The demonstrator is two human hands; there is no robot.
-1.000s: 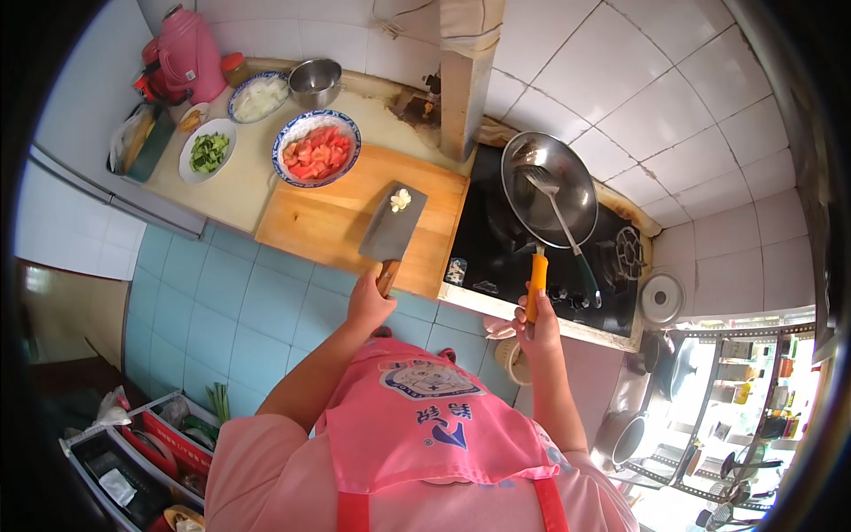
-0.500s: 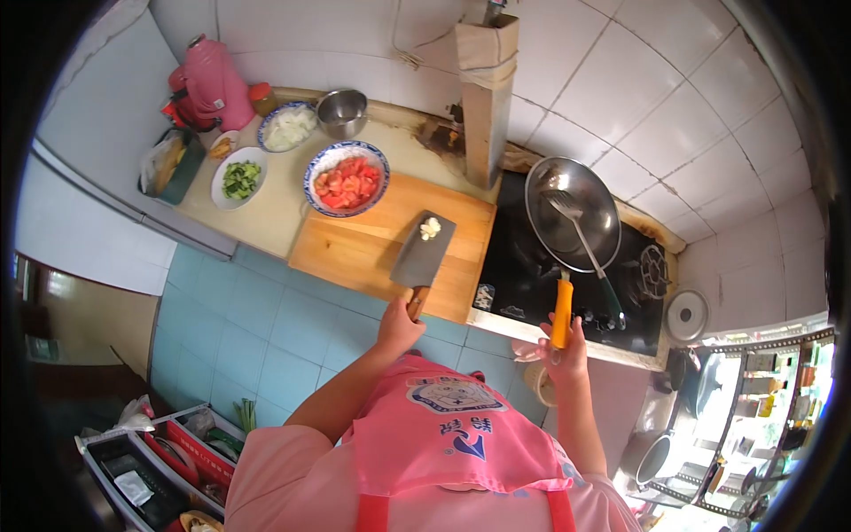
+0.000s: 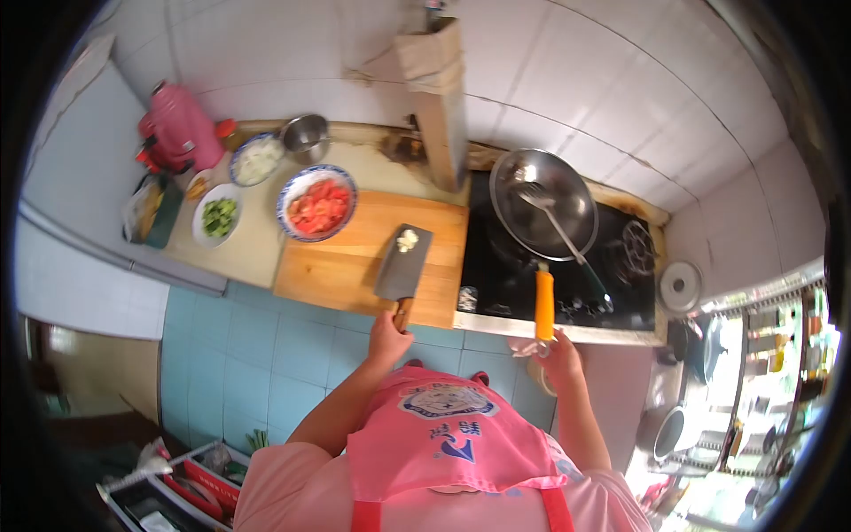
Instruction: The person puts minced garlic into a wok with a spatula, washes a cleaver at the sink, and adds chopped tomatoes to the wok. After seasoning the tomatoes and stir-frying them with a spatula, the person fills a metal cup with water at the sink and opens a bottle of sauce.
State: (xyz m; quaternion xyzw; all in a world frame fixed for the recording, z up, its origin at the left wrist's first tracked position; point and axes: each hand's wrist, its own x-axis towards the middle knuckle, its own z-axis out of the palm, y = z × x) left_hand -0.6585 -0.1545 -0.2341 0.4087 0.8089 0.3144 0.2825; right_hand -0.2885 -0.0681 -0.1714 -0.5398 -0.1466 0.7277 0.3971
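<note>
My left hand grips the wooden handle of a cleaver. Chopped pale pieces lie on its broad blade, which is over the wooden cutting board. At the lower end of the wok's orange handle is my right hand, its fingers loosely apart and slightly blurred; whether they touch the handle's end is unclear. The wok sits on the black stove. A slotted metal turner with a dark green handle rests in it.
Behind the board stands a bowl of cut tomato. Farther left are a plate of chopped greens, a plate of white slices, a steel bowl and a pink flask. A pot lid is right of the stove.
My right hand has loosened from around the orange handle and moved down to its end. My left hand still holds the cleaver with the pale pieces on it. The camera view has shifted.
</note>
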